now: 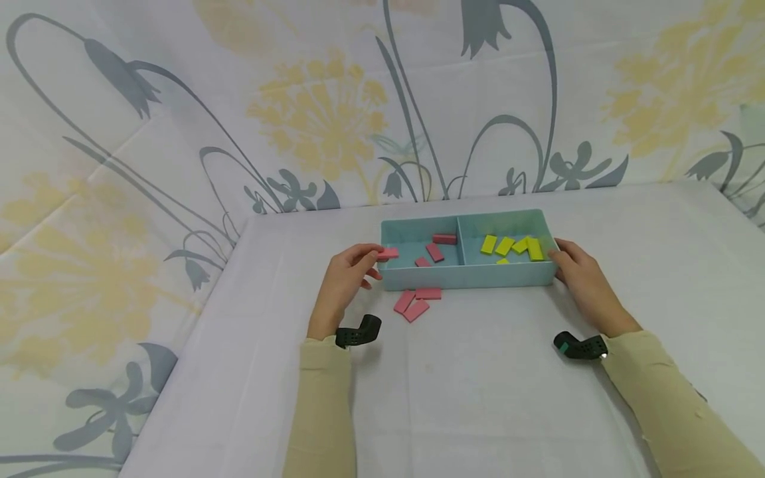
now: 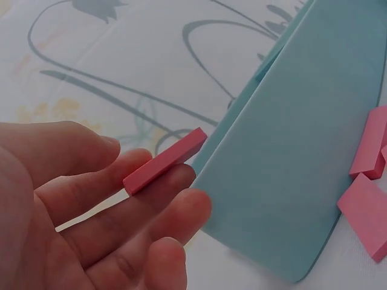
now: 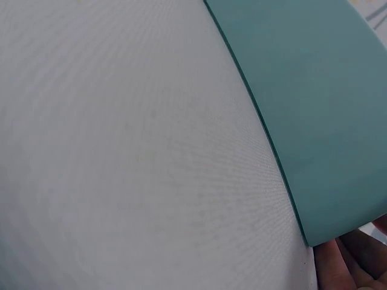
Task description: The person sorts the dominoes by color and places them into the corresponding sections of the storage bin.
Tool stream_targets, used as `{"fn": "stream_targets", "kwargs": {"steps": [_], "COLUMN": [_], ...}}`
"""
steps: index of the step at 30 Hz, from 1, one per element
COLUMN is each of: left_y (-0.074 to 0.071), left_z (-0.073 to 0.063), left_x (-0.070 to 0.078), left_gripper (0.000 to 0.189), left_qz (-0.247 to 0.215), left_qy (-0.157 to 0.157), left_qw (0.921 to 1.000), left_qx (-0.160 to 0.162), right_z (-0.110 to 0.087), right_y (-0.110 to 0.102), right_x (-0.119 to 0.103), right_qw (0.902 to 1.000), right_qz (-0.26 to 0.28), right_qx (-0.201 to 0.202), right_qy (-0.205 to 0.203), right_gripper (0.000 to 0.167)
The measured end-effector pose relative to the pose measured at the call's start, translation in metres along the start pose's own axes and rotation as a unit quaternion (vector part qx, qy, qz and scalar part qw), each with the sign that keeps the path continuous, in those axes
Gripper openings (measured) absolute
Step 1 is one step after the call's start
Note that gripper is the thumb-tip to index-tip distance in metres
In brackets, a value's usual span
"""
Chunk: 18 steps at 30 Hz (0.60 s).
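From nine to two o'clock, we see white fabric (image 1: 448,86) printed with grey bellflowers (image 1: 116,73) and yellow blooms (image 1: 325,109) bordering our white-clothed bench (image 1: 472,378).

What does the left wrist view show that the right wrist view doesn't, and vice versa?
Only the left wrist view shows the left hand, holding a pink block, and loose pink blocks near the blue box. Only the right wrist view shows part of the right hand, at the box's corner. Both show the box and white cloth.
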<state>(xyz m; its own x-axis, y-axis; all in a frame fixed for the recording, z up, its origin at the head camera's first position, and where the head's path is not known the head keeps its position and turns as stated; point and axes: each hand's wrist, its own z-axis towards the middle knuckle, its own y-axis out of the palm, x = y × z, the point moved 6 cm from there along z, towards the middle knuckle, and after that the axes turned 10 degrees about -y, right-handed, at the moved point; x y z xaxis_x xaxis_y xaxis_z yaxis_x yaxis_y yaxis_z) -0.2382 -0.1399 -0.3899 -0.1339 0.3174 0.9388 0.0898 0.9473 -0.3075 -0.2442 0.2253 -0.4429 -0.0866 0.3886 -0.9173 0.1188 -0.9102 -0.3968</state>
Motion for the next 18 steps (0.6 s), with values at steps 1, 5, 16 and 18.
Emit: {"fn": "stream_targets", "kwargs": {"steps": [1, 5, 16, 18], "left_y": [0.001, 0.006, 0.017, 0.017], "left_z": [0.0, 0.001, 0.002, -0.001], "left_x": [0.0, 0.001, 0.002, 0.005], "left_gripper": [0.026, 0.028, 0.033, 0.035], "left_qz": [0.0, 0.001, 0.017, 0.016], "left_qy": [0.001, 0.003, 0.002, -0.003], "left_qw": [1.0, 0.9998, 0.9979, 0.9977], "left_qx": [-0.004, -0.021, -0.063, -0.066], "right_z": [0.0, 0.0, 0.001, 0.002], "right_y": [0.0, 0.0, 0.0, 0.0], "right_x": [0.0, 0.002, 0.002, 0.001], "right_qw": [1.0, 1.0, 1.0, 1.0], "right_qz": [0.0, 0.007, 0.007, 0.006], "right_qx": [0.0, 0.001, 0.002, 0.001], "right_qy": [0.0, 0.004, -0.003, -0.005], "right_gripper": [0.072, 0.072, 0.071, 0.071]}}
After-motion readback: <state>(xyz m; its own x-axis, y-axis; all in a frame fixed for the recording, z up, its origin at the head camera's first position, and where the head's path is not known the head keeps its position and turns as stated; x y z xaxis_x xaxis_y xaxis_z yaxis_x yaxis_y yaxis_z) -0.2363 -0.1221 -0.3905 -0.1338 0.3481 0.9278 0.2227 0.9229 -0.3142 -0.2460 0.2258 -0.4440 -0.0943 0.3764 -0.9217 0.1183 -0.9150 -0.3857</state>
